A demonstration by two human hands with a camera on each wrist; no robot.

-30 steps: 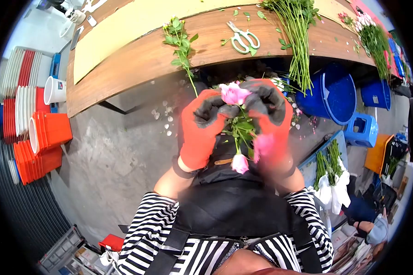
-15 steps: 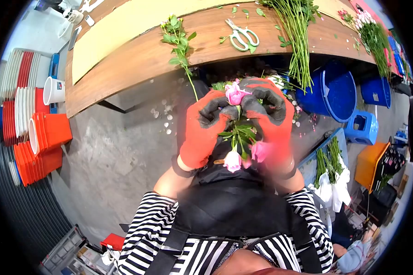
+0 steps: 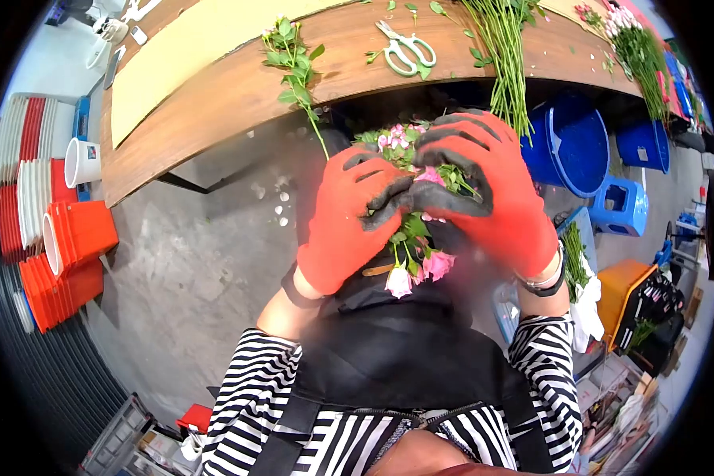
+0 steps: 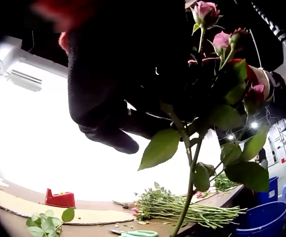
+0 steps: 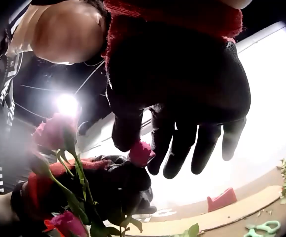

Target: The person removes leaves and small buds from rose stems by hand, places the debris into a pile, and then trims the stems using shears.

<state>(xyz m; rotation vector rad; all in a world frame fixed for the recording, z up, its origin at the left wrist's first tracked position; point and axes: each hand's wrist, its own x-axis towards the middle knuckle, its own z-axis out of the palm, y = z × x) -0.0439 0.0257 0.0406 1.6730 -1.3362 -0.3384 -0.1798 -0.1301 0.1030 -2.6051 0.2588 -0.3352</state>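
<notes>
Both hands wear red gloves with black palms and meet in front of the apron. My left hand (image 3: 353, 218) grips a leafy rose stem (image 4: 191, 185) between curled fingers and thumb. Two blooms, a pale one (image 3: 399, 282) and a pinker one (image 3: 438, 264), hang below the hands. The right hand (image 3: 492, 186) arches over the top of the spray, thumb towards the left fingertips. In the right wrist view, a small pink rose (image 5: 141, 153) sits between that hand's thumb and forefinger, while the other fingers extend. Gloves and leaves hide part of the stem.
On the wooden table (image 3: 222, 95) are green-handled scissors (image 3: 394, 37), a leafy cutting (image 3: 295, 73) overhanging the edge, and a bunch of stems (image 3: 509, 71). A blue bucket (image 3: 567, 147) and blue stool (image 3: 619, 208) stand right, orange bins (image 3: 83, 230) left.
The right hand has moved outward to the right, its fingers spreading from a tight curl into an arch. The upper pink bloom is now largely covered, and the lower blooms have swung slightly.
</notes>
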